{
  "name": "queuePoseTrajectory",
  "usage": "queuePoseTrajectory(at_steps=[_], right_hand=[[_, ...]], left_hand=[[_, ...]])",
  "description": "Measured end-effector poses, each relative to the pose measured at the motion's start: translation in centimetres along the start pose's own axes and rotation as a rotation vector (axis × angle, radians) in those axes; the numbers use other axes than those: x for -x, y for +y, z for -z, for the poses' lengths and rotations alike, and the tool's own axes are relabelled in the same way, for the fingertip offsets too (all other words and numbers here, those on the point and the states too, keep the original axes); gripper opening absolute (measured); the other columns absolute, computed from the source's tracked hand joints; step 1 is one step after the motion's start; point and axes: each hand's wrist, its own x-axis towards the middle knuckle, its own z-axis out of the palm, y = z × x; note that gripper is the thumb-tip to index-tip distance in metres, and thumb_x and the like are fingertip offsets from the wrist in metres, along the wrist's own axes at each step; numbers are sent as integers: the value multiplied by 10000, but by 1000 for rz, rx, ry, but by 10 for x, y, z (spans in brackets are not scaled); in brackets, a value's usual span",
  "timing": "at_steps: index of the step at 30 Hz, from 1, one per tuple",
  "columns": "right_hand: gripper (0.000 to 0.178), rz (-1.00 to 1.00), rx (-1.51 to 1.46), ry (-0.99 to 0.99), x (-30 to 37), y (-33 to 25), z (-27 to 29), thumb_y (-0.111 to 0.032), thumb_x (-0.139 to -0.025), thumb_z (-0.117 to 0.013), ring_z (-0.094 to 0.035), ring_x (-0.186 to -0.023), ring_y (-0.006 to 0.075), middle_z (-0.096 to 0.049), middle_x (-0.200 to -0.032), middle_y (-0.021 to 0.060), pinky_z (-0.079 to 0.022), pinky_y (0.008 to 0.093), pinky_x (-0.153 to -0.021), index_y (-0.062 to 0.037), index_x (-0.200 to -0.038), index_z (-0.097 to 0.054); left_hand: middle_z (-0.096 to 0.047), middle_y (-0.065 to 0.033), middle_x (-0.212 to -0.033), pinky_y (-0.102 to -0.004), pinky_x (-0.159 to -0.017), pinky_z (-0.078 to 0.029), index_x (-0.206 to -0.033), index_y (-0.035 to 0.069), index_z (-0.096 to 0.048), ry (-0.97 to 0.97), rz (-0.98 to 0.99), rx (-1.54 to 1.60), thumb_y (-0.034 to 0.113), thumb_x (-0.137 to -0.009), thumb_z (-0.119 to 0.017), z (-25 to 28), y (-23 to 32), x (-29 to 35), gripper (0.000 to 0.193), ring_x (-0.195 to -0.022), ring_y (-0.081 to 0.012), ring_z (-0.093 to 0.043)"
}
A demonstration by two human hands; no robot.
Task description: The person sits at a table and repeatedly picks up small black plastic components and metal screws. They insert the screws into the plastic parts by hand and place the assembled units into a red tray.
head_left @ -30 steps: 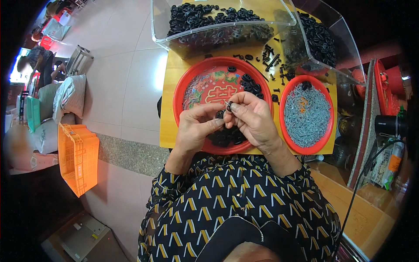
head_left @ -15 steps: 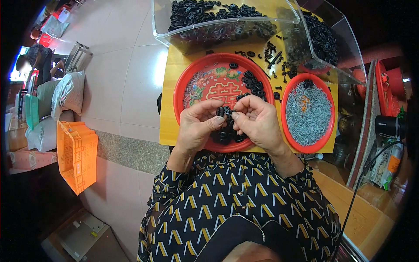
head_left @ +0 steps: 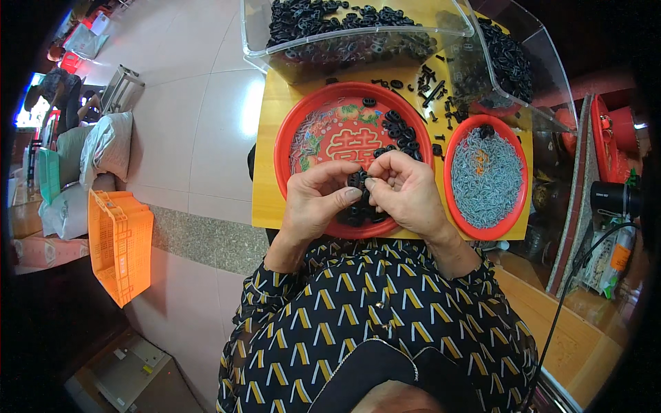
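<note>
Mid-frame, a black plastic part (head_left: 355,180) is pinched by the left hand (head_left: 313,198); the right hand (head_left: 410,194) is closed to a pinch, its hold hidden.

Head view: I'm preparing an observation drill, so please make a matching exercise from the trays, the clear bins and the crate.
Column one:
1. Round red tray
2. Oval red tray
3. Orange plastic crate
4. Clear plastic bins

Column two:
A. Left of the yellow table
B. Filled mostly with silvery screw-like pieces
C. At the table's far side, heaped with black pieces
D. Beneath the left hand and right hand

Pairs: 1-D, 2-B, 3-A, 4-C
</note>
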Motion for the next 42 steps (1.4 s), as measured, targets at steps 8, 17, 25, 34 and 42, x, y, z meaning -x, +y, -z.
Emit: queuePoseTrajectory(at_steps=[8,17,25,34,42], right_hand=[[69,-34,-25,-50,-1,-1,1,-5,-759,-555,-512,-579,29,-527,-687,-7,-421,171,-477,1,-813,-513],[88,-104,-141,-87,-3,-3,6,-12,-771,-561,-546,-583,63,-543,-711,19,-456,179,-470,5,-848,-522],[118,-89,-523,-231,-10,17,12,-46,-775,-597,-564,-637,89,-563,-746,33,-496,199,-544,4,-868,-544],[115,-33,-529,-223,-9,21,7,-51,-782,-591,-562,-634,97,-549,-734,37,-501,207,-554,5,-864,-533],[68,5,-546,-177,-13,24,4,-51,-778,-595,-556,-596,93,-557,-690,36,-497,203,-530,-5,-791,-546]], left_hand=[[-610,-83,-882,-234,-711,-471,-1043,-29,-533,-41,6,-32,-30,-737,-605,-4,4,0,314,-782,-115,-576],[-608,-76,-889,-216,-671,-477,-1071,-17,-528,-16,32,-121,8,-791,-559,-2,5,2,283,-755,-95,-571],[-611,-64,-860,-220,-684,-478,-1027,-28,-540,-4,-24,-106,-6,-796,-543,-3,7,2,232,-757,-98,-572],[-604,-59,-814,-221,-692,-470,-1004,-33,-549,41,-125,-250,-47,-782,-532,-9,5,2,222,-760,-96,-563],[-595,-59,-777,-218,-632,-467,-978,-38,-543,49,-259,-284,-75,-776,-512,-16,3,-3,208,-669,-92,-559]])
